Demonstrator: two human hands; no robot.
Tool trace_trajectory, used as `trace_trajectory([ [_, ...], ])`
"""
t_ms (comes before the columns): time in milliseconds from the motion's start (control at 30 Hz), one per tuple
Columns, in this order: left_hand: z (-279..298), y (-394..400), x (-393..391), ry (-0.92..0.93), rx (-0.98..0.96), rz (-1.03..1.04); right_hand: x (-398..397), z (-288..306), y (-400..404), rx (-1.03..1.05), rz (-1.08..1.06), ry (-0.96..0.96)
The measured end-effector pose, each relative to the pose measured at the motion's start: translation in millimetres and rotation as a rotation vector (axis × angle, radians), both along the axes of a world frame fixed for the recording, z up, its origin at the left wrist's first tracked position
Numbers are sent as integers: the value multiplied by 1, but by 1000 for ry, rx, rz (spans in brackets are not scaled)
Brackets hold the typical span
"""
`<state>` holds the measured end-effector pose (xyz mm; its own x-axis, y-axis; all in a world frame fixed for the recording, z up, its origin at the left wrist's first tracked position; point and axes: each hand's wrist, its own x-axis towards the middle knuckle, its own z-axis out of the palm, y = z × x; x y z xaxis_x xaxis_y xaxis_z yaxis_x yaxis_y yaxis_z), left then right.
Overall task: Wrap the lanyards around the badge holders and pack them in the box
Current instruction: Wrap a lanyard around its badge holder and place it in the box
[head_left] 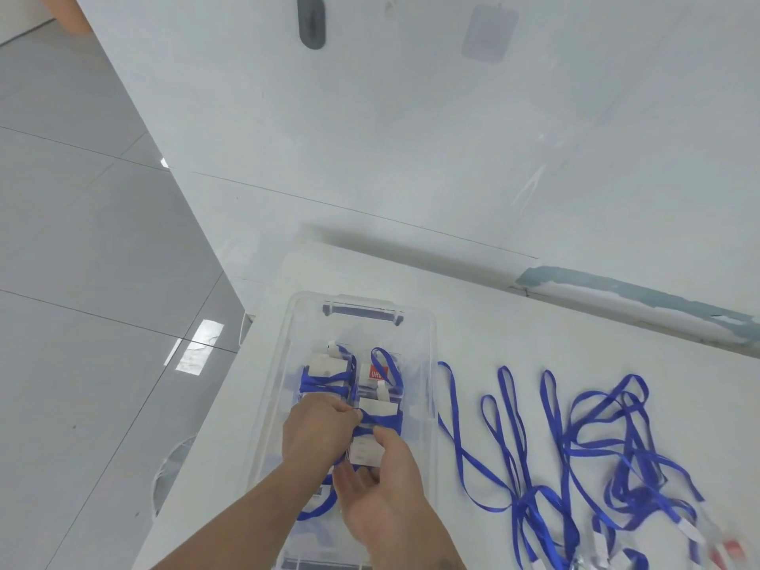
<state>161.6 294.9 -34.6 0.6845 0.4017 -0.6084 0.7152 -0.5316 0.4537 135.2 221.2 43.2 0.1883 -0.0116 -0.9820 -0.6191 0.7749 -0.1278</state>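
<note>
A clear plastic box (432, 347) stands on the white table and holds several badge holders wound with blue lanyard. Both hands are inside it on one wrapped badge holder (376, 421). My left hand (314, 429) pinches the blue lanyard at the holder's left edge. My right hand (378, 483) grips the holder's near end, thumb on top and fingers beneath. Another wrapped holder (325, 380) lies at the far left of the box. One with a red label (378, 374) lies behind the held one.
A tangle of loose blue lanyards (575, 446) with badge holders (695, 536) lies on the table right of the box. The table's left edge (230, 384) drops to a grey tiled floor. A wall runs behind the table.
</note>
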Motion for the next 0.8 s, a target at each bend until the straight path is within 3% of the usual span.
trace_trajectory([
  [167,-3,1,4,45,106,-83,0,-4,-1,-17,51,20],
  [400,-3,-1,2,4,114,-120,-2,-2,-5,-4,80,25],
  [800,12,3,5,-133,-119,18,-11,40,-17,75,183,-11],
])
